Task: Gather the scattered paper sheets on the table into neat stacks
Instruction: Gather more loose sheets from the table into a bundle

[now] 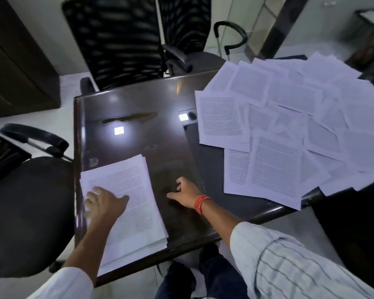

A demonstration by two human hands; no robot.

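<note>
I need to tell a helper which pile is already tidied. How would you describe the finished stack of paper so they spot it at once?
Start at the dark glossy table and go to its near-left corner. The stack of paper lies there under the left hand, apart from the scattered sheets fanned across the right side. It alone has squared, aligned edges.

Printed sheets (222,117), seemingly illegible.

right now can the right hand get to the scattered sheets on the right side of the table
Probably yes: the right hand rests on bare table, holding nothing, and nothing stands between it and the scattered sheets.
</note>
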